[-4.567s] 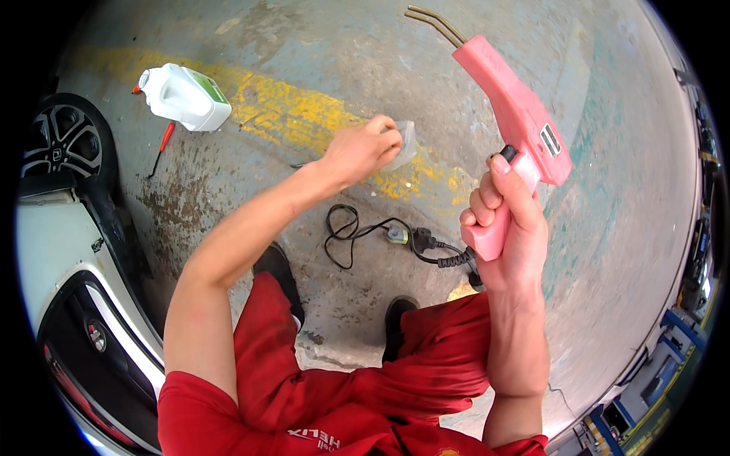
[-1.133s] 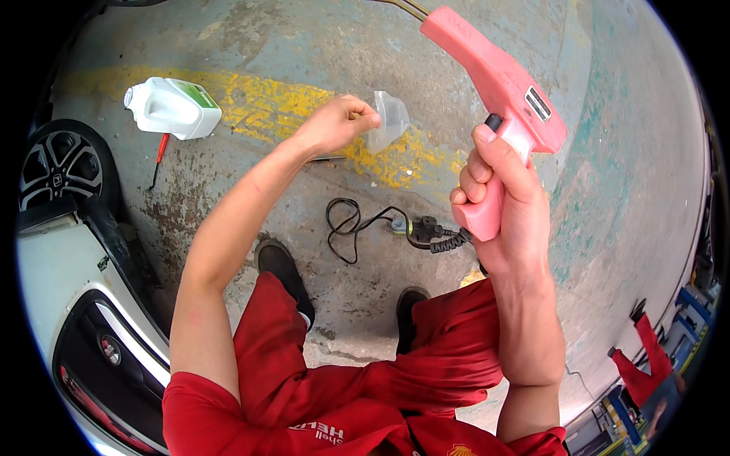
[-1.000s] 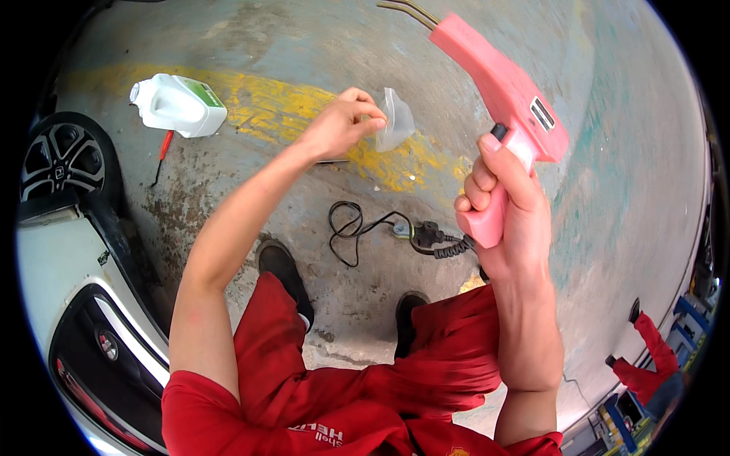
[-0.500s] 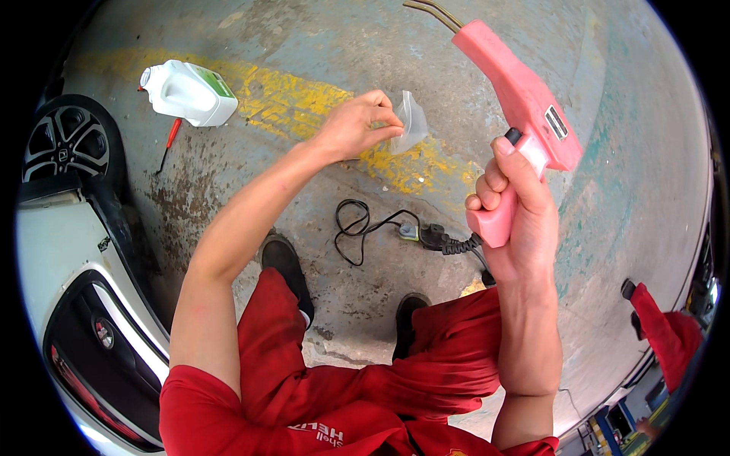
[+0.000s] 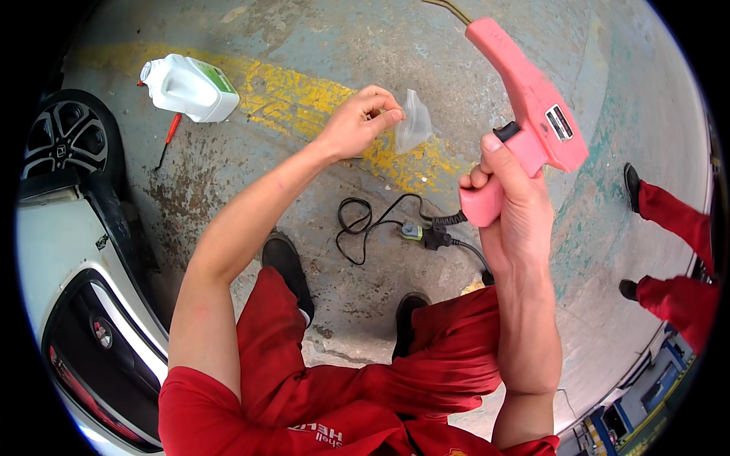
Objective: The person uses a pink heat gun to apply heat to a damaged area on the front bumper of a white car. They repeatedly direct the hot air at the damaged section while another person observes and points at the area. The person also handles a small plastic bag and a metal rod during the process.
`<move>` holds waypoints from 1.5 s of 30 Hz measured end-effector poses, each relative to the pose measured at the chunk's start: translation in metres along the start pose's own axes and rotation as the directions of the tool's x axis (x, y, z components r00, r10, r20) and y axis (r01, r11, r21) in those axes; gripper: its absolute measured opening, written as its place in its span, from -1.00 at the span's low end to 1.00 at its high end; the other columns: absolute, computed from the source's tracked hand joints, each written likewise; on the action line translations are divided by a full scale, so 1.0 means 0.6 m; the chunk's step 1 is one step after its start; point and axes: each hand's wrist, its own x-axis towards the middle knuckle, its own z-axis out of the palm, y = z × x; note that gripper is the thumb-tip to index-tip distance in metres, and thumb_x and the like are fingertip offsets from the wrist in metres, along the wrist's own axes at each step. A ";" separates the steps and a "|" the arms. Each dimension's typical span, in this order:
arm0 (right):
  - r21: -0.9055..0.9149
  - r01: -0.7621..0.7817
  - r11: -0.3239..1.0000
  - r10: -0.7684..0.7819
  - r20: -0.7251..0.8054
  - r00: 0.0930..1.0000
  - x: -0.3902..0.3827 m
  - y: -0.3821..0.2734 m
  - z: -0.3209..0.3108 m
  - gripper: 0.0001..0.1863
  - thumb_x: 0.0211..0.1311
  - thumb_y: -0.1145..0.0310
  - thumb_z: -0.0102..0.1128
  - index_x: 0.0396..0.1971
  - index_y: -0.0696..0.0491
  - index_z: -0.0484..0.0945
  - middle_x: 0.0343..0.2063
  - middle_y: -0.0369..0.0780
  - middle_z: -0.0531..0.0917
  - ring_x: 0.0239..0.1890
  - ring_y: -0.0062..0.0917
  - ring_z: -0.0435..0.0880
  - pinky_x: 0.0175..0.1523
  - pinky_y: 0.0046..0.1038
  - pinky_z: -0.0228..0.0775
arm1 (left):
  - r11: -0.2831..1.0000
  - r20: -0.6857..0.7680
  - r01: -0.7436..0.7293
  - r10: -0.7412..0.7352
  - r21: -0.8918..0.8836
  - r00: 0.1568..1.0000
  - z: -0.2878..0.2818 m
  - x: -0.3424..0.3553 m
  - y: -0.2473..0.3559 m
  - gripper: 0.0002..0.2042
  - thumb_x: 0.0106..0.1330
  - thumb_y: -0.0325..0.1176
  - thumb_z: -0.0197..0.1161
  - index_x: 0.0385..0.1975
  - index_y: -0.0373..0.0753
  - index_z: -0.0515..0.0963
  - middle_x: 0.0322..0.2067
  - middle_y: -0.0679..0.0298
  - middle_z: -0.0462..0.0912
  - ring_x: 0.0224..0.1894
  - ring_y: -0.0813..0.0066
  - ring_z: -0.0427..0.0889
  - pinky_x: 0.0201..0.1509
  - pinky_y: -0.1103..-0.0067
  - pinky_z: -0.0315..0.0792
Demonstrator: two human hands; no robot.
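My left hand (image 5: 360, 125) pinches the edge of a small clear zip bag (image 5: 415, 125) between thumb and fingers, above the floor. What the bag contains is too faint to make out. Wrapped around the grip of a pink hot stapler gun (image 5: 525, 91) is my right hand (image 5: 517, 194), with the thumb just below its black switch (image 5: 506, 131). Two brass-coloured prongs (image 5: 450, 10) stick out of the gun's far end. From the handle's base a black cord (image 5: 449, 219) runs down behind my wrist.
A black plug connection (image 5: 436, 238) with looped cable hangs or lies between my shoes. At far left are a white jug (image 5: 194, 90) and a red-handled hook tool (image 5: 172, 131). A wheel (image 5: 72, 140) and a white bumper (image 5: 57, 243) flank me. A person in red trousers (image 5: 677, 216) is at right.
The hot stapler gun has shifted slightly right, and my thumb sits lower on it. The zip bag has swung a little right. The person at right has moved farther into view, legs apart.
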 end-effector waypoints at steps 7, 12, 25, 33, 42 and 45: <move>-0.012 0.044 0.999 -0.043 0.033 0.999 0.022 0.020 0.001 -0.71 0.18 0.50 0.44 -0.17 0.08 0.51 -0.34 -0.29 0.64 -0.33 -0.58 0.63 -0.25 -0.46 0.51 | 0.943 0.111 0.182 -0.156 -0.280 0.981 -0.013 -0.020 0.039 -0.77 0.50 -0.24 0.22 -0.13 -0.29 0.66 -0.12 0.36 0.63 -0.33 0.67 0.50 -0.23 0.62 0.47; -0.133 -0.014 0.991 0.018 0.035 0.999 0.024 0.034 0.007 -0.73 0.20 0.47 0.44 -0.13 0.12 0.58 -0.29 -0.28 0.67 -0.27 -0.60 0.64 -0.14 -0.51 0.49 | 0.916 0.150 0.159 -0.110 -0.369 0.983 -0.016 -0.067 0.102 -0.76 0.53 -0.27 0.18 -0.10 -0.34 0.63 -0.06 0.30 0.66 -0.35 0.67 0.51 -0.24 0.62 0.48; -0.184 -0.020 0.983 0.046 0.142 0.989 0.007 0.064 0.031 -0.77 0.18 0.52 0.44 -0.17 0.11 0.64 -0.28 -0.29 0.72 -0.26 -0.66 0.64 -0.16 -0.54 0.50 | 0.787 0.202 0.189 -0.084 -0.587 0.976 -0.024 -0.120 0.159 -0.79 0.53 -0.26 0.19 -0.13 -0.29 0.63 -0.17 0.36 0.64 -0.36 0.70 0.49 -0.30 0.63 0.47; -0.181 0.025 0.983 0.009 0.186 0.982 -0.008 0.058 0.038 -0.83 0.22 0.54 0.38 -0.20 0.13 0.64 -0.32 -0.28 0.72 -0.30 -0.65 0.67 -0.21 -0.54 0.52 | 0.854 0.165 0.216 -0.155 -0.474 0.974 -0.026 -0.139 0.166 -0.81 0.51 -0.29 0.21 -0.19 -0.29 0.62 -0.26 0.36 0.60 -0.42 0.73 0.47 -0.38 0.67 0.43; -0.388 0.035 0.921 0.043 0.190 0.981 -0.026 0.050 0.024 -0.90 0.26 0.51 0.35 -0.28 0.13 0.61 -0.42 -0.32 0.68 -0.39 -0.71 0.63 -0.33 -0.59 0.50 | 0.863 0.219 0.266 -0.186 -0.430 0.958 -0.015 -0.163 0.180 -0.82 0.48 -0.26 0.27 -0.18 -0.26 0.60 -0.45 0.50 0.53 -0.45 0.83 0.43 -0.47 0.71 0.36; -0.410 0.001 0.912 0.062 0.142 0.988 -0.034 0.045 0.019 -0.91 0.25 0.51 0.35 -0.30 0.13 0.61 -0.48 -0.36 0.64 -0.43 -0.75 0.57 -0.36 -0.61 0.46 | 0.861 0.231 0.288 -0.206 -0.419 0.951 -0.006 -0.165 0.186 -0.82 0.48 -0.27 0.27 -0.16 -0.27 0.59 -0.42 0.48 0.55 -0.45 0.83 0.43 -0.46 0.71 0.39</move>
